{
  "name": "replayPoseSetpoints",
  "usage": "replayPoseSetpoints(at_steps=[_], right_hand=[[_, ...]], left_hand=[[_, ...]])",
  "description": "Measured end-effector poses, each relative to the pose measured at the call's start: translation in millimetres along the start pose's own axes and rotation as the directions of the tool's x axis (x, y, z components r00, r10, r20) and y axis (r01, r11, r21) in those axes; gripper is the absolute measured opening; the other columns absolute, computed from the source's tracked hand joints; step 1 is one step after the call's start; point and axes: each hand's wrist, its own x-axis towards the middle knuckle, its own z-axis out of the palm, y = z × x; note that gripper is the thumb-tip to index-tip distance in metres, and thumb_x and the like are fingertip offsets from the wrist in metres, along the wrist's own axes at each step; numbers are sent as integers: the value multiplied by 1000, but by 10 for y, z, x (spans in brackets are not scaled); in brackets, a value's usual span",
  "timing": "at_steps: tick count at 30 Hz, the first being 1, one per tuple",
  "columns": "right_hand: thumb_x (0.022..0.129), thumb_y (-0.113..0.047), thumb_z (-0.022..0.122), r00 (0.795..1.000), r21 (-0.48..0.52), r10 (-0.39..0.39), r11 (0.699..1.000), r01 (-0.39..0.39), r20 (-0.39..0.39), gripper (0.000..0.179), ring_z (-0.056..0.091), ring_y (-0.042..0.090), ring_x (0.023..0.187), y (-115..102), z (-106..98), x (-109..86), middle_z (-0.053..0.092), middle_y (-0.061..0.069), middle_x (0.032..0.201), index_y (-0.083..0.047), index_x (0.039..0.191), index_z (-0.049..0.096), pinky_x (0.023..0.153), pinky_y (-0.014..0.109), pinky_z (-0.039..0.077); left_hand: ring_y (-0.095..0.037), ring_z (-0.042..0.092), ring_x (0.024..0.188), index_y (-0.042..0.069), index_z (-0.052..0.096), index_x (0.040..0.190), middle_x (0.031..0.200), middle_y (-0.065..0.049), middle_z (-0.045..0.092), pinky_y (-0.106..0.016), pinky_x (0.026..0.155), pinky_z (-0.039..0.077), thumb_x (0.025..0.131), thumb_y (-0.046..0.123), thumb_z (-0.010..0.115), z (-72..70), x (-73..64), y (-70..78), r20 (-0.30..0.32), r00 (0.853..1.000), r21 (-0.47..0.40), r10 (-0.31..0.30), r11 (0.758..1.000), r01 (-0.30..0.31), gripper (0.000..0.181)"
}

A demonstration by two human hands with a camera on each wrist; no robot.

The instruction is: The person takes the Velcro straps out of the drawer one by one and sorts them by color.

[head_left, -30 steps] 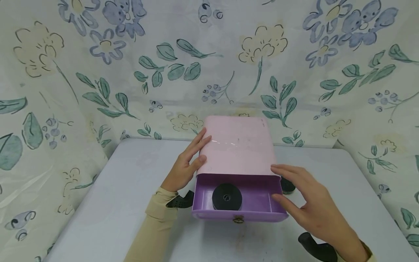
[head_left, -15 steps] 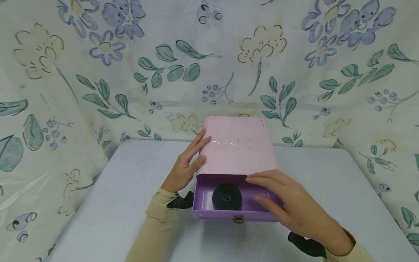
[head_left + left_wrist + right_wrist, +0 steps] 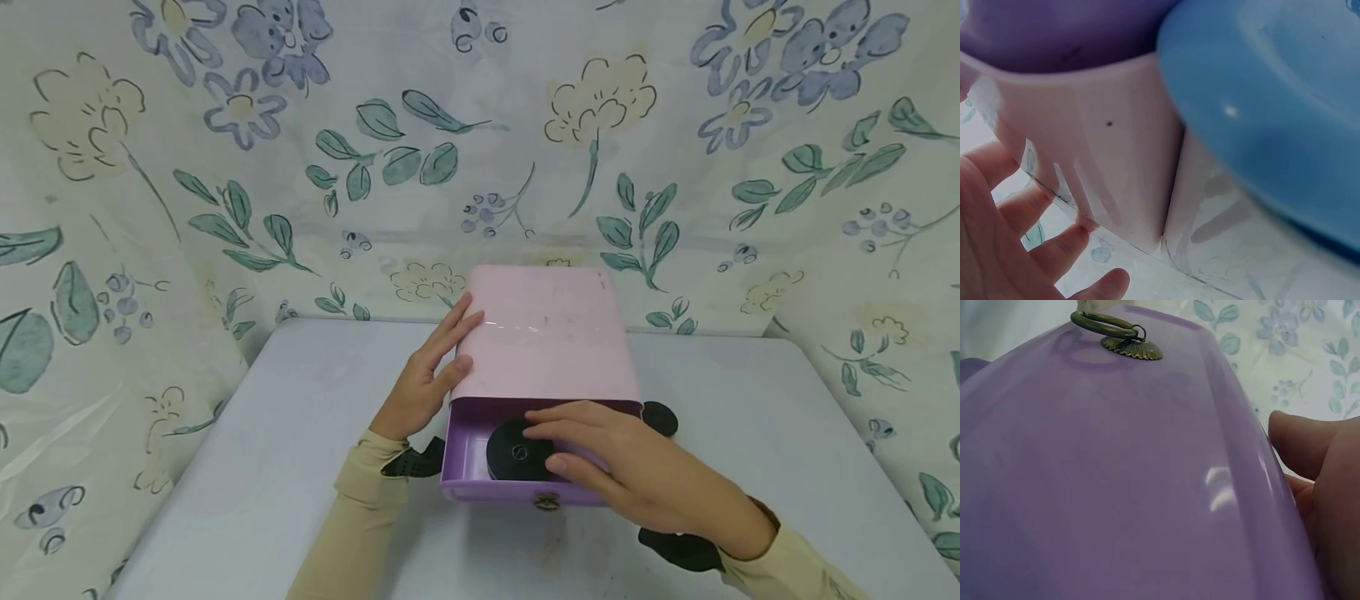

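Note:
A pink box (image 3: 543,333) stands on the table with its purple drawer (image 3: 459,454) pulled out toward me. Inside the drawer lies a round black disc (image 3: 510,454) with a small centre mark. My left hand (image 3: 420,387) rests its straight fingers along the box's left side. Over the drawer, my right hand (image 3: 630,467) reaches leftward, fingers relaxed and apart, fingertips at the disc's right edge; whether they touch it I cannot tell. In the right wrist view, the drawer front (image 3: 1129,469) bears a bronze ring pull (image 3: 1107,326), and my thumb (image 3: 1300,440) shows at right.
Another black round thing (image 3: 661,418) sits right of the box. A smooth blue rounded part (image 3: 1272,112) shows beside the pink shell in the left wrist view. Floral sheeting (image 3: 480,167) surrounds the white table (image 3: 322,392).
My right hand has moved left, from the drawer's right edge to over the drawer and the black disc's edge. The left hand, box and drawer have stayed put.

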Motion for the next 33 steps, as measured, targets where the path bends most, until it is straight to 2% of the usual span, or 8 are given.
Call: replayPoseSetpoints(at_steps=[8,12,18,26,33], right_hand=[[110,-35,38,994,56,27,998,-33,110,41,42,20,141,24,19,61,47,-4,153,-17,138,63,111,53,39],[110,-37,36,986,94,43,994,-59,159,44,43,23,141,54,-19,114,47,-2,153,-17,139,63,111,55,38],[111,-36,35,977,119,15,992,-42,213,43,45,28,140,114,-58,168,48,2,153,-19,139,63,110,58,37],[111,-30,36,978,189,-59,982,21,198,41,49,17,135,194,-51,216,52,-1,148,-14,135,65,110,46,41],[109,-36,42,984,161,24,986,-53,179,40,55,17,129,206,-94,180,59,-1,140,-16,129,70,105,48,47]], left_hand=[[-16,13,153,15,42,155,167,6,18,-54,121,16,105,46,48,-3,-3,2,5,1000,6,-8,1000,8,58],[-16,14,153,15,43,154,167,6,18,-54,121,16,105,46,48,-6,-4,6,1,1000,7,-8,1000,8,58],[-16,14,153,15,43,154,167,5,19,-52,122,16,105,45,48,-10,-6,6,-5,1000,10,7,1000,-7,58],[-16,15,153,15,44,154,167,5,20,-50,122,16,106,43,49,-9,2,1,-6,1000,16,17,1000,-17,56],[-16,14,153,14,43,154,167,5,19,-50,122,16,106,43,49,-8,5,12,-1,1000,14,6,1000,-6,56]])
